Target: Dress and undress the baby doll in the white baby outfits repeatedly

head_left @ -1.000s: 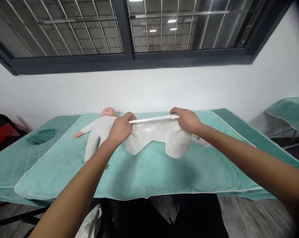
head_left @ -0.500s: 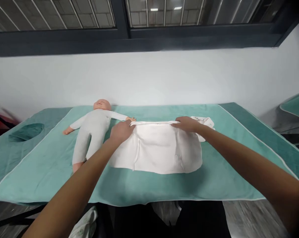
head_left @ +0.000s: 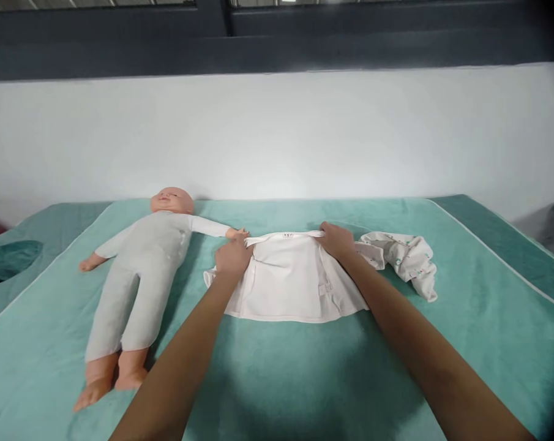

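A small white baby shirt [head_left: 286, 282] lies spread on the green sheet, its inside showing and a printed mark at the neckline. My left hand [head_left: 233, 256] is closed on the left end of its collar, close to the doll's hand. At the right end of the collar, my right hand [head_left: 336, 240] grips the cloth between thumb and fingers. To the left a baby doll [head_left: 152, 245] in a white bodysuit lies on its back, arms spread and feet bare. Part of the shirt's right side is hidden behind my right forearm.
Crumpled white clothing with a small coloured print [head_left: 408, 257] lies right of the shirt. A green sheet [head_left: 281, 367] covers the bed, which has a face hole [head_left: 13, 260] at its left end. Behind stand a white wall [head_left: 277, 135] and a dark window frame [head_left: 304, 52].
Both hands have brought the shirt down onto the sheet, and its neckline mark now shows. My view has moved closer and lower, revealing more of the doll's legs and the printed clothing.
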A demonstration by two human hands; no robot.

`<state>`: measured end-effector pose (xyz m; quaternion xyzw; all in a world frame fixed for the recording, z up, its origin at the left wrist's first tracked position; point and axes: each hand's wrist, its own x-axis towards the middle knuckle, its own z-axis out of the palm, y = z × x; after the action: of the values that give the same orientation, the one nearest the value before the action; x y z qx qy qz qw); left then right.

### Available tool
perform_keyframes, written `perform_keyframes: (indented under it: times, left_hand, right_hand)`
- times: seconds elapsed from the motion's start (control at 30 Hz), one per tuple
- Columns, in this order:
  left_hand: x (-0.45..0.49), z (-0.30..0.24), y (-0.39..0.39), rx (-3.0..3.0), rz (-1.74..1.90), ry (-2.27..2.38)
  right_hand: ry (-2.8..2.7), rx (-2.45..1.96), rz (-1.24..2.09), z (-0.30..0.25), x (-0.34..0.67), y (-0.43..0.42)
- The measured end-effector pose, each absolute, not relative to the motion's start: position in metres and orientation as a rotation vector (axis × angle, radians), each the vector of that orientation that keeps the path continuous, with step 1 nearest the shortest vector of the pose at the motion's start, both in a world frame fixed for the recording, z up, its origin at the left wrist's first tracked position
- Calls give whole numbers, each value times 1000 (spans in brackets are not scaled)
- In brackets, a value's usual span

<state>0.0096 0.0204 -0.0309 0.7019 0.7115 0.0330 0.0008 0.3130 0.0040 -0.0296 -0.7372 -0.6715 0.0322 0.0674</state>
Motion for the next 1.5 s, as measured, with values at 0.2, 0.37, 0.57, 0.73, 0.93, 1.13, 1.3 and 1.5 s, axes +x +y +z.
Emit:
perform_keyframes:
  times: [0.2,0.37,0.57,0.73,0.93,1.13,1.3,1.5]
  left_hand:
    - [14,-20,11,2183,93,2216]
    - [21,1,-12,2164,165,2233]
    - [75,-5,-48,2616,391,1733]
    - [117,-32,-53,2511,349,1648]
    - [119,-42,-52,2495,398,1735]
    - [117,-40,-54,2491,431,1714]
    - [118,-39,-56,2490,426,1738]
    - [120,-41,-53,2435,426,1845]
  right_hand:
    - [-2049,-1955,-92,-26,321,-21]
    - [-1684,-1799,-72,-31,358,-52]
    - [-1457,-1959,130,-40,430,-60]
    - [-1376,-2156,-112,-41,469,-65]
    - [-1703,-1941,-25,-37,405,-76]
    - [-1794,-2167,69,-32,406,-76]
    - [-1723,-2129,13,-34,422,-60]
    - [-1693,-1972,-294,-23,389,-73]
